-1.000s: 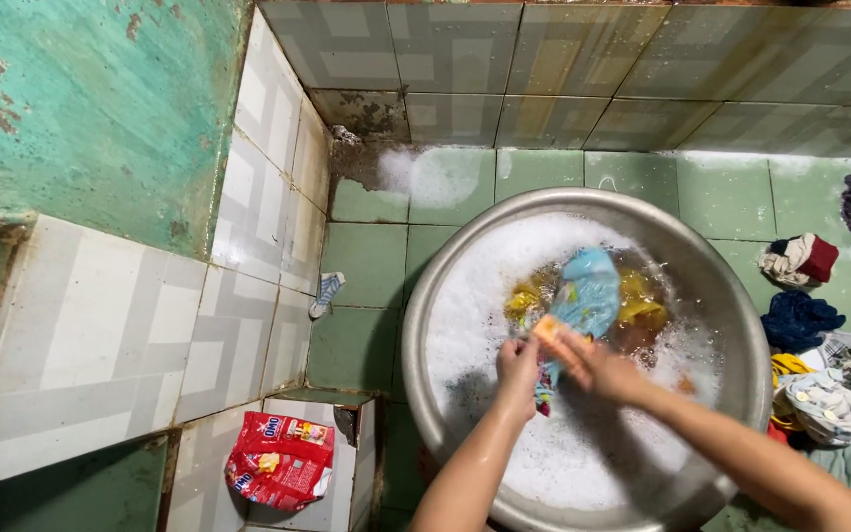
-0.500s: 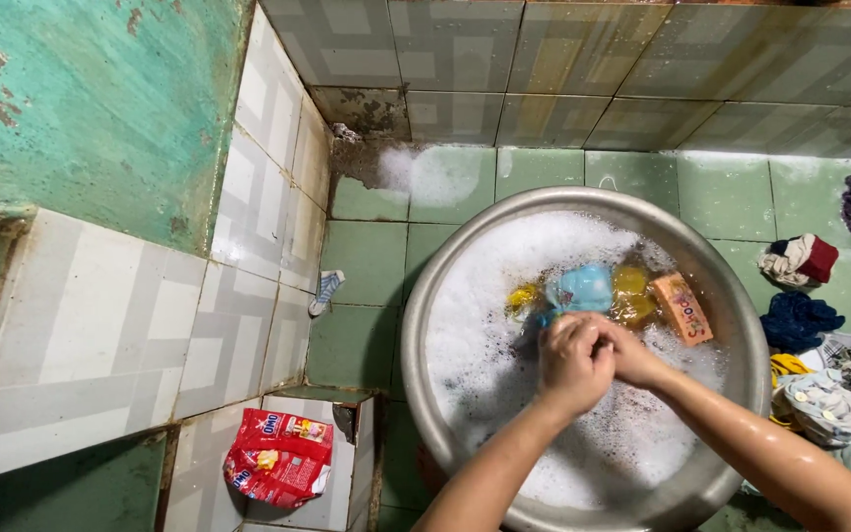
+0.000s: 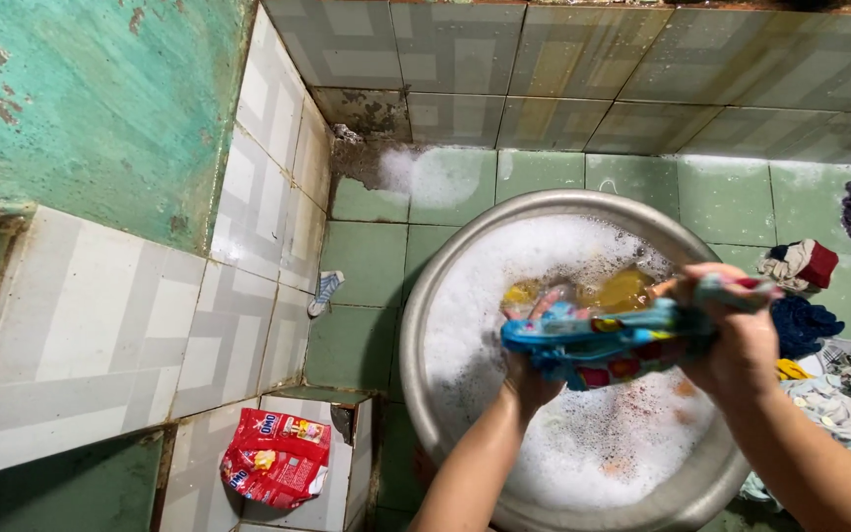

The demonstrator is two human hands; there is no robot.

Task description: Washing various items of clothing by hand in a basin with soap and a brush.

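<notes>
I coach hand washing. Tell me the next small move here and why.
Probably twist the blue cloth to wring it: the left hand and right hand grip its two ends, stretched out above the foamy metal basin, so water would fall back in.

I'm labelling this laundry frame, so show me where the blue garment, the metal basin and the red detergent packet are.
blue garment [image 3: 593,345], head view, middle of the stretched cloth between the hands.
metal basin [image 3: 416,325], head view, left rim.
red detergent packet [image 3: 278,458], head view, centre of the packet.

Red packet [image 3: 279,459], striped sock [image 3: 326,292], clothes pile [image 3: 839,374]
</notes>
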